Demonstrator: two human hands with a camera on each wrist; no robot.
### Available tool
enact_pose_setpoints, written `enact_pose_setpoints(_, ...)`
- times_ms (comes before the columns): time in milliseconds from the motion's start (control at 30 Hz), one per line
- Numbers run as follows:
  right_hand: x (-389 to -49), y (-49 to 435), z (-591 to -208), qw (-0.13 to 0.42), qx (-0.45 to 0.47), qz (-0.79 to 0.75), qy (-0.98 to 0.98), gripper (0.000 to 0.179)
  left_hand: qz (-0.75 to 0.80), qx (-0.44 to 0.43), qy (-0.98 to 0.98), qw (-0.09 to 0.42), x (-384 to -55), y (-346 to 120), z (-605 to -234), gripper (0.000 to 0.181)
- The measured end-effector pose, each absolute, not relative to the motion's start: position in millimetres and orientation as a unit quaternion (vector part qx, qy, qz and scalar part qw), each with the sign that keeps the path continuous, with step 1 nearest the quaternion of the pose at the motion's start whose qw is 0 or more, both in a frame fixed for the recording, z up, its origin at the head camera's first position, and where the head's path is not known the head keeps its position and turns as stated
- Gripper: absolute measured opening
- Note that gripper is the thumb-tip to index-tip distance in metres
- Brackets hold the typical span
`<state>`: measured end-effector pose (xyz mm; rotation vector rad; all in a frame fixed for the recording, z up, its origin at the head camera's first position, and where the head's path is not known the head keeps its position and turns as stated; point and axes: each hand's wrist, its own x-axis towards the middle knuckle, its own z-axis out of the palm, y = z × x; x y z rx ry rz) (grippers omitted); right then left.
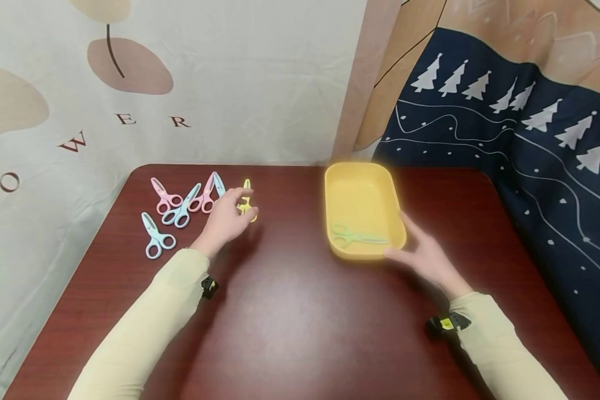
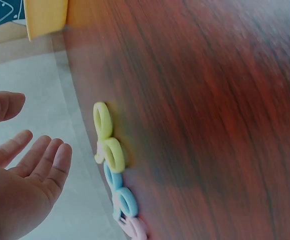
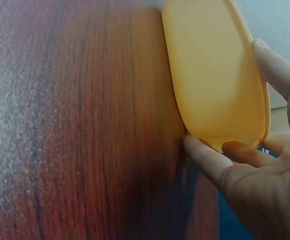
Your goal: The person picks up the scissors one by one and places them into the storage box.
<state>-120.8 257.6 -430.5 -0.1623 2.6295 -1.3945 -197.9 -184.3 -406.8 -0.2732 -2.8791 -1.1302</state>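
Observation:
My left hand (image 1: 225,215) hovers over a pair of yellow scissors (image 1: 246,206), its fingers bent loosely and the thumb apart from them. In the left wrist view, there is a gap between the hand (image 2: 30,185) and the yellow handle loops (image 2: 114,155). My right hand (image 1: 430,258) holds the near right corner of a yellow tray (image 1: 360,254), thumb along the near wall and fingers at the right side. Inside the tray, light green scissors (image 1: 352,237) lie near the front. The right wrist view shows the fingertips (image 3: 200,150) against the tray's outer wall (image 3: 215,75).
Left of the left hand lie pink scissors (image 1: 165,197), blue scissors (image 1: 182,208), more pink scissors (image 1: 205,194) and light blue scissors (image 1: 156,236). Another blue pair (image 1: 219,184) is partly hidden by the hand. A printed cloth (image 1: 260,83) hangs behind the dark red table (image 1: 290,311).

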Motion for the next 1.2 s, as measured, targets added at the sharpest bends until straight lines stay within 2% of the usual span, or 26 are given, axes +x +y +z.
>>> enact_pose_setpoints(500, -121, 258, -432, 0.079, -0.053, -0.467, 0.879, 0.103, -0.363, -0.039, -0.931, 0.016, -203, -201, -419, 0.049)
enact_pose_setpoints(1200, -120, 258, -429, 0.088, -0.047, -0.479, 0.872, 0.103, -0.309, -0.006, -0.951, -0.004, -207, -202, -427, 0.054)
